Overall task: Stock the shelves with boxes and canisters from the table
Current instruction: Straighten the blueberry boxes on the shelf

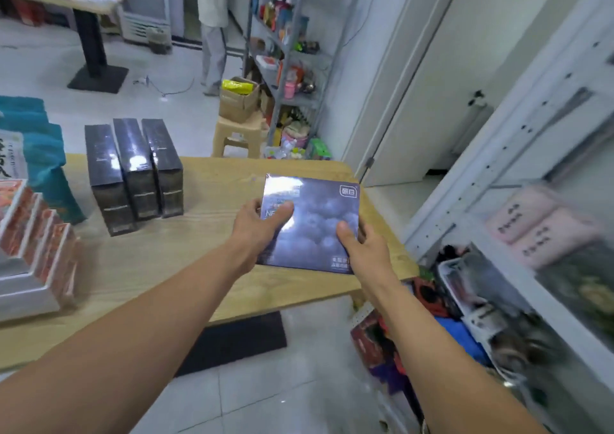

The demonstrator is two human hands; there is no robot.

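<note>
- Left hand [255, 226] and right hand [367, 247] each clamp a grip on opposite edges of the flat dark box [319, 217], thumbs on top.
- It hovers above the desk's [199, 244] corner.
- Likely stiff, light, glossy-slippery; hold edges.

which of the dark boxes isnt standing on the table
The dark box gripped between the left hand and right hand, its broad face to the camera; the three others stand side by side on the table.

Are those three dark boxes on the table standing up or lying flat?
Standing: the three dark boxes rest on their thin edges, side by side on the table.
</note>
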